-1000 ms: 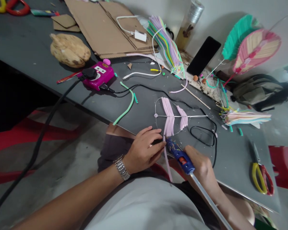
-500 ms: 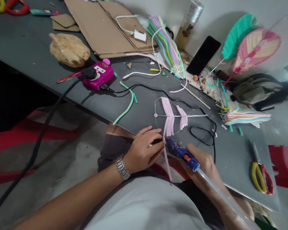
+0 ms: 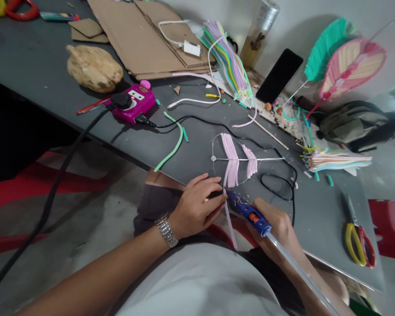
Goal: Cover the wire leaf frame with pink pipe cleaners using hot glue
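Glue gun [image 3: 242,205] is gripped by right hand [image 3: 277,223], left hand [image 3: 196,201] pinching pink strip [image 3: 229,224]; yellow socket label [image 3: 144,87] unreadable.

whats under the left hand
A pale pink strip comes out from beneath the left hand, on the side toward the blue glue gun. Anything under the palm is covered.

On the desk [image 3: 197,147], the leaf frame [image 3: 233,159] lies near the front edge, the glue gun [image 3: 250,212] before it in the right grip [image 3: 274,219]. The socket block [image 3: 128,112] sits to the left, cardboard [image 3: 141,46] behind that. Right of the cardboard comes a strip bundle [image 3: 228,66], then a phone [image 3: 279,75]. Scissors [image 3: 356,241] lie towards the right end.
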Demonstrator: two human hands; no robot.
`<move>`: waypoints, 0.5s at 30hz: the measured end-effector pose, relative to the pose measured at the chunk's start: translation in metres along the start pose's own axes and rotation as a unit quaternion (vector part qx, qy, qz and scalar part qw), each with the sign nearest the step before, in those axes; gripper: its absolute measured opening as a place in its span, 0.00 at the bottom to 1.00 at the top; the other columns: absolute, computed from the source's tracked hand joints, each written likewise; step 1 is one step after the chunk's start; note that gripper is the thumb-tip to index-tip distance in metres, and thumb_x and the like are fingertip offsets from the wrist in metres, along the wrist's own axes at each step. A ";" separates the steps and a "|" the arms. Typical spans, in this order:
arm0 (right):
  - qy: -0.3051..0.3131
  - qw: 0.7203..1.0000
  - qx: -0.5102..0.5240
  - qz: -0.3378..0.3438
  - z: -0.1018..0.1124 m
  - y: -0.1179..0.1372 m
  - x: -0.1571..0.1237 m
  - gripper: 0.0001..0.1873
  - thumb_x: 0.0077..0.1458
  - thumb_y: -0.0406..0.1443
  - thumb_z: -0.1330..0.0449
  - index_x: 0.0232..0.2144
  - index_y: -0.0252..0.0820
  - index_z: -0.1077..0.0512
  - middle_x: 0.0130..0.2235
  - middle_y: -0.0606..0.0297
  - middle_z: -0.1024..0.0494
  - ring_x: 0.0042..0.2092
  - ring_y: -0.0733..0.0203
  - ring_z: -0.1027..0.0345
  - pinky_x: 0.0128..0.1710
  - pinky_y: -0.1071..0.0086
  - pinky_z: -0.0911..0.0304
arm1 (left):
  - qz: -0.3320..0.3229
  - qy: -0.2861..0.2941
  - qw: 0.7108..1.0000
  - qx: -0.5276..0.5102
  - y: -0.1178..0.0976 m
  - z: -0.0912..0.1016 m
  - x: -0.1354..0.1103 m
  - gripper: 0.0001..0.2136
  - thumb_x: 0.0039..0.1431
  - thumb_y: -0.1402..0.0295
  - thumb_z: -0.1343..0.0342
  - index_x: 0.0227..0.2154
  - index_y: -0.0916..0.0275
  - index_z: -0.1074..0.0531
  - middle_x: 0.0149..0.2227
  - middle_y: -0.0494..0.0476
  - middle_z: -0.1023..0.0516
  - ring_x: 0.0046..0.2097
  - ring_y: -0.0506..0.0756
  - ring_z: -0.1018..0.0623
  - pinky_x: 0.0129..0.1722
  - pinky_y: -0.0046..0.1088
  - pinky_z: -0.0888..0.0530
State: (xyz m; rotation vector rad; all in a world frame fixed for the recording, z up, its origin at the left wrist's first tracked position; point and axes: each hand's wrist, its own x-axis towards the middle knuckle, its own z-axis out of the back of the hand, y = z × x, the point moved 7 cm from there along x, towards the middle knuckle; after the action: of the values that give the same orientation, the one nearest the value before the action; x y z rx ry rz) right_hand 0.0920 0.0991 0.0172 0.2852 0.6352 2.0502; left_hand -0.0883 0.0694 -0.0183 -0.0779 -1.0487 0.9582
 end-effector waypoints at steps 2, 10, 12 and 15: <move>-0.001 1.000 -0.001 -0.001 -0.001 0.000 0.001 0.14 0.61 0.34 0.42 0.27 0.46 0.45 0.25 0.73 0.36 0.25 0.68 0.43 0.26 0.72 0.50 | 0.001 0.004 1.000 -0.002 0.000 -0.001 0.000 0.10 0.60 0.75 0.37 0.44 0.61 0.24 0.43 0.61 0.18 0.54 0.61 0.18 0.60 0.49 0.26; -0.033 0.999 0.014 0.007 0.004 -0.003 -0.001 0.14 0.61 0.36 0.42 0.27 0.45 0.43 0.24 0.73 0.35 0.24 0.67 0.43 0.25 0.72 0.48 | 0.003 0.011 1.000 -0.001 0.000 -0.001 -0.001 0.10 0.61 0.74 0.37 0.45 0.61 0.24 0.44 0.62 0.18 0.55 0.61 0.19 0.61 0.50 0.27; -0.058 0.998 0.034 -0.018 0.008 -0.009 -0.004 0.14 0.61 0.37 0.41 0.26 0.45 0.41 0.24 0.73 0.34 0.24 0.67 0.43 0.24 0.72 0.47 | 0.005 0.020 1.000 0.001 -0.001 -0.001 -0.001 0.11 0.61 0.73 0.37 0.46 0.60 0.24 0.45 0.62 0.18 0.56 0.61 0.19 0.61 0.50 0.28; -0.119 0.988 0.066 -0.071 0.015 -0.020 -0.008 0.16 0.61 0.40 0.38 0.26 0.45 0.39 0.22 0.74 0.35 0.23 0.68 0.44 0.22 0.73 0.47 | 0.011 0.036 0.999 0.005 -0.002 -0.003 0.000 0.11 0.61 0.71 0.37 0.46 0.60 0.24 0.46 0.62 0.18 0.56 0.61 0.20 0.61 0.50 0.30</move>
State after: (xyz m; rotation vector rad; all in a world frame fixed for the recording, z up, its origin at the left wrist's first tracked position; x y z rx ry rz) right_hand 0.1171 0.1056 0.0190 0.5373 0.6253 1.8069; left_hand -0.0849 0.0695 -0.0185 -0.1140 -0.9782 0.9733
